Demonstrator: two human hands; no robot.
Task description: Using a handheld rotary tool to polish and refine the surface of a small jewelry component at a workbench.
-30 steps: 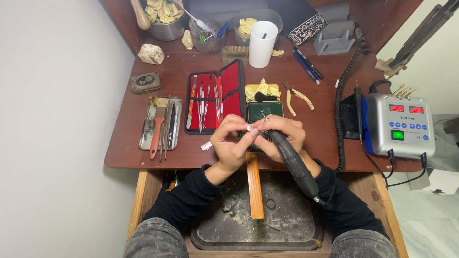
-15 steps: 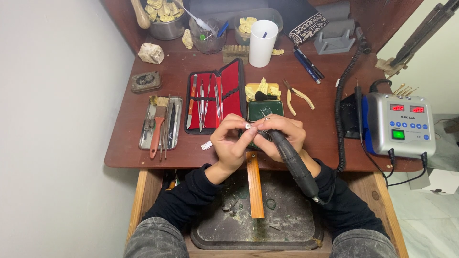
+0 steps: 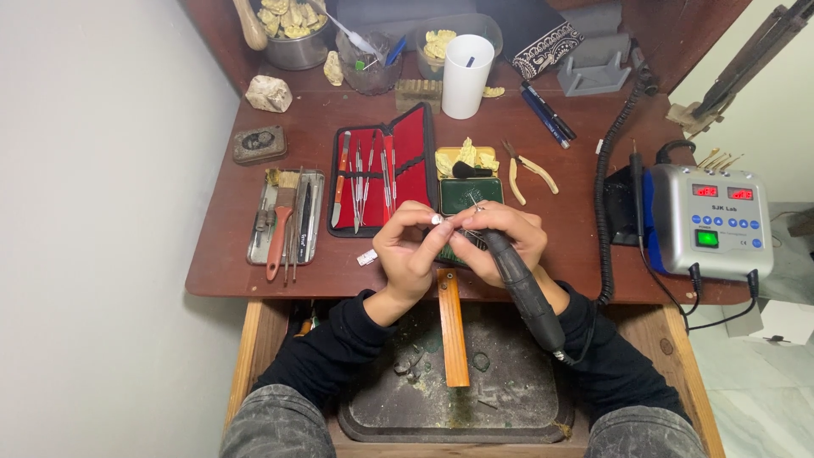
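My left hand (image 3: pixel 409 248) pinches a tiny pale piece (image 3: pixel 437 219) between thumb and fingertips, just above the front edge of the brown workbench (image 3: pixel 254 263). My right hand (image 3: pixel 502 239) grips a dark rotary handpiece (image 3: pixel 526 293) like a pen, its tip against that small piece. The handpiece body slants down to the right over my right wrist, and its cord runs off behind my sleeve. Both hands touch each other over an orange wooden bench peg (image 3: pixel 452 326).
An open red instrument case (image 3: pixel 381 174), a metal tray of brushes and tools (image 3: pixel 286 216), a green tin (image 3: pixel 469 193), yellow pliers (image 3: pixel 530 170), a white cup (image 3: pixel 467 64) and plaster casts lie on the bench. A grey control box (image 3: pixel 710 220) stands right. A dusty catch tray (image 3: pixel 509 382) sits below.
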